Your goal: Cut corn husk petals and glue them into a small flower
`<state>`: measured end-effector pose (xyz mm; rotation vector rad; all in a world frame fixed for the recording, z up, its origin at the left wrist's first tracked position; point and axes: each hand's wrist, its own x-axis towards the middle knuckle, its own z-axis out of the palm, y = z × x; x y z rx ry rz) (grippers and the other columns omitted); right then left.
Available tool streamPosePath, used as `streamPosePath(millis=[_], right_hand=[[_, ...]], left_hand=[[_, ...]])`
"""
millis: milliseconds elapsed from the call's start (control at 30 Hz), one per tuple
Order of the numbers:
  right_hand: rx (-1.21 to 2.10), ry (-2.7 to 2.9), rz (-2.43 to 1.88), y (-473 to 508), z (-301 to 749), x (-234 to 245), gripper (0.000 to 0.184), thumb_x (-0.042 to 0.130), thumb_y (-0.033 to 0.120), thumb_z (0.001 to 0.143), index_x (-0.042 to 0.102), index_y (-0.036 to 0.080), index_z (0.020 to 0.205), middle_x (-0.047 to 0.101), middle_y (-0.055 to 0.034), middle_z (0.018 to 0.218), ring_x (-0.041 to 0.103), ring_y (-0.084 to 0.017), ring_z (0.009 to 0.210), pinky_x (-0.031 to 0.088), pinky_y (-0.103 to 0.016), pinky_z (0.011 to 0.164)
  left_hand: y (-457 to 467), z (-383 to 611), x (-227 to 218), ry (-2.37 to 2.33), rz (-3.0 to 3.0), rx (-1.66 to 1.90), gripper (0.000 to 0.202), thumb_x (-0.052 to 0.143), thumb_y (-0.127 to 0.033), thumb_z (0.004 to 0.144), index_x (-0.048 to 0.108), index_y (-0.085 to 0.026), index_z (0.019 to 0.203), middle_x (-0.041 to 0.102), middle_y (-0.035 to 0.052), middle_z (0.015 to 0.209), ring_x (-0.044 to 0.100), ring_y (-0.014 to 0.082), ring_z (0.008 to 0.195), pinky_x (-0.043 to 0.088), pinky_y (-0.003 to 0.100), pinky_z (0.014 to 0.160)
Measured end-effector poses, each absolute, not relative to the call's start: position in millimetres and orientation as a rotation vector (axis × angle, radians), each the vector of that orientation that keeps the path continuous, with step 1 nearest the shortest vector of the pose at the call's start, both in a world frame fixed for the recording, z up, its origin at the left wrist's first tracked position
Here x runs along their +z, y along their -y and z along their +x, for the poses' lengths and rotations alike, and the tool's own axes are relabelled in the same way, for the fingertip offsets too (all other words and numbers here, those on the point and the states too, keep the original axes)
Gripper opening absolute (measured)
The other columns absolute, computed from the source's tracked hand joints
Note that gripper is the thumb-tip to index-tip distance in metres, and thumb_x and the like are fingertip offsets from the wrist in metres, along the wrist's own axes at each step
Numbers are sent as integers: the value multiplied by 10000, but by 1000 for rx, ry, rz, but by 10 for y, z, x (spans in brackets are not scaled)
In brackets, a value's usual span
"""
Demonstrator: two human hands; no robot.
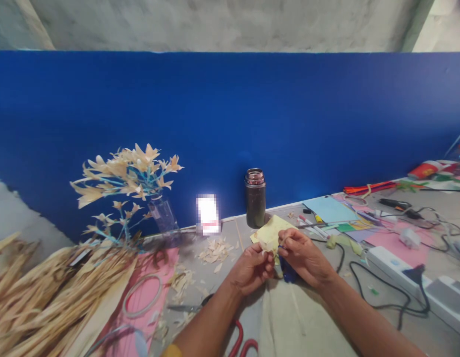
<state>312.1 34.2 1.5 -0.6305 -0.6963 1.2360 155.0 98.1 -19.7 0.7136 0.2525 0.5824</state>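
Above the near part of the table, my left hand [252,270] pinches a pale, thin petal-like piece [267,246] between thumb and fingertips. Close beside it on the right, my right hand [302,253] is closed, its fingertips pressed together near the same piece. What the right fingers hold is too small to make out. A dark blue object [288,271] shows just below the right fingers; its kind is unclear. Behind both hands lies a yellow sheet [274,227]. A pale cloth or sheet [295,322] spreads below the wrists.
Loose petals [215,250] lie left of my hands, near scissors [183,308] and red handles [237,339]. A dark open flask [256,201] stands against the blue wall. Dried husks [66,297] and husk flowers [135,171] are left; a power strip [391,267] and cables are right.
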Motion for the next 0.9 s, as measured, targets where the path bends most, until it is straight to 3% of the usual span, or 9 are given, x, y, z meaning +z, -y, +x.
streamPosePath(millis=[367,633,900], right_hand=[[1264,721,-601,-354,3143,13,267,941,292,638,706,198,724,502,22,806,415,-92,649,397,-212,577],[1226,758,-652,-326,3131,23,260,928,302,648,702,200,729,519,15,841,432,-97,657,414,-220,594],[1060,779,-770,-329,3073,40,283,931,355,612,704,217,708,567,9,810,449,-114,623,422,-252,577]], left_hand=[[-1001,1523,-185,-231,768,482,371,920,-263,620,635,-125,813,542,-20,648,505,70,534,366,198,521],[-1001,1552,-198,-336,762,597,314,864,-168,628,601,-151,799,602,-7,634,518,78,527,349,186,507],[-990,1641,-231,-398,613,742,341,901,-236,640,596,-127,745,621,-2,686,518,55,523,374,174,482]])
